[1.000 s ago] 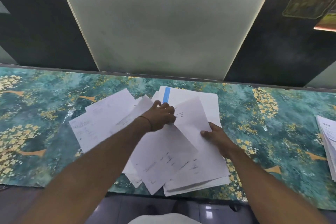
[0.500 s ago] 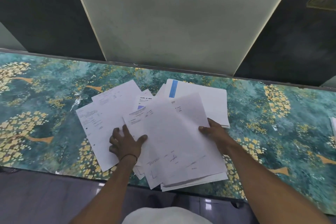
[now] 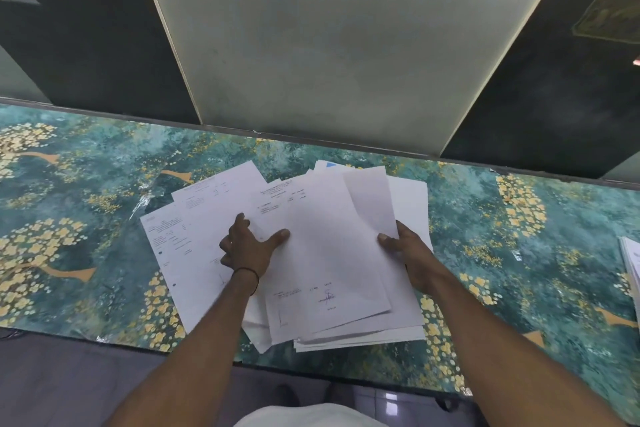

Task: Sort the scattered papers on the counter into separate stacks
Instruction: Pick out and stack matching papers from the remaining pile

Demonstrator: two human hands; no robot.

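Papers (image 3: 332, 253) lie fanned on the counter (image 3: 86, 184); left hand (image 3: 247, 248) presses flat, fingers spread. Right hand (image 3: 410, 253) grips the pile's edge.

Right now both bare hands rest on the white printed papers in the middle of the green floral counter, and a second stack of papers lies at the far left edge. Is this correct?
Not quite. The head view shows the second stack of papers at the far right edge of the green floral counter, not the left. The rest holds: the left hand and right hand rest on the white printed papers in the middle.
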